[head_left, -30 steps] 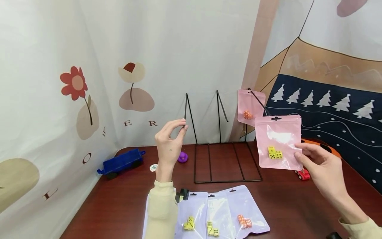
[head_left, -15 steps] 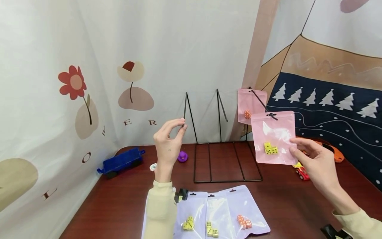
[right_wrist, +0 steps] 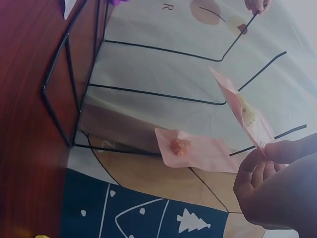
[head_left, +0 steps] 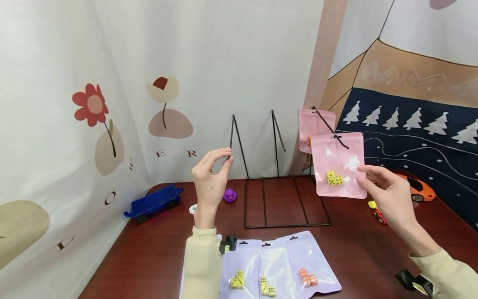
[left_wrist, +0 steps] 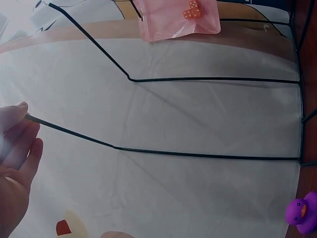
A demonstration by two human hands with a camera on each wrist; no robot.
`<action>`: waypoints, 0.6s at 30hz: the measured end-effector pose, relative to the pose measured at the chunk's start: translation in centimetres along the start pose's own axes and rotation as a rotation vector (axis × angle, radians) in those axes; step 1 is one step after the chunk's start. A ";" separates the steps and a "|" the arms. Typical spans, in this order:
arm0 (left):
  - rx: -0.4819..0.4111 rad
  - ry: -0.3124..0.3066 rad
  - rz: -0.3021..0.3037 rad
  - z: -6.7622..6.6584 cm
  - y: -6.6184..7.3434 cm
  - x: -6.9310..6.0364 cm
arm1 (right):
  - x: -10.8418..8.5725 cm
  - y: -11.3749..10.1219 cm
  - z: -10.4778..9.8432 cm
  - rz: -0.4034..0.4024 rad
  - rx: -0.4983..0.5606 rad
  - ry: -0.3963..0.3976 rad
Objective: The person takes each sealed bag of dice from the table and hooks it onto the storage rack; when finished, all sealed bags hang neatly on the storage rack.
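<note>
My right hand pinches the right edge of a pink zip bag with yellow dice in it. The rack's right prong pokes through this bag's hang hole, its tip in front of the bag. Farther back on that prong hangs another pink bag with orange dice, partly covered in the head view. My left hand pinches the end of the left prong of the black wire rack between thumb and fingers. The rack's middle prong carries no bag.
Several pale purple bags of dice lie at the front of the table, partly behind the left sleeve. A purple duck and blue trailer stand left of the rack. An orange toy car and a small red toy are at right.
My right hand has moved the bag of yellow dice left and away from me, and the right prong's tip now passes through its hole. My left hand stays on the left prong.
</note>
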State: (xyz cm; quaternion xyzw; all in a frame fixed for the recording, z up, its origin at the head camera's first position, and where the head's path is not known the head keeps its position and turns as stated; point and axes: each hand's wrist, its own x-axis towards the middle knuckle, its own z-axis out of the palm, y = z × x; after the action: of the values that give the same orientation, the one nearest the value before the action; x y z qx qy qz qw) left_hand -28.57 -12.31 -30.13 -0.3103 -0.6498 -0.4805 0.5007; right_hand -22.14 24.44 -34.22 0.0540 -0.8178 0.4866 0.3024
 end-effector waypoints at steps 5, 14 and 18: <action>0.013 0.000 0.004 0.0 0.1 0.0 | 0.6 0.4 0.7 -0.009 0.012 0.014; -0.004 -0.003 -0.002 0.0 0.3 0.1 | 1.9 0.8 1.8 -0.009 0.046 0.031; 0.000 0.001 0.001 0.0 0.2 0.1 | 2.7 1.2 2.3 -0.006 0.083 0.041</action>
State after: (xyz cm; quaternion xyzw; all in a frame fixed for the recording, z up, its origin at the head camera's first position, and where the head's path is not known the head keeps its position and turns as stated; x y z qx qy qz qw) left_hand -28.40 -12.19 -29.98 -0.3102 -0.6493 -0.4806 0.5012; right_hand -25.78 23.71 -34.45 0.0591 -0.7904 0.5202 0.3181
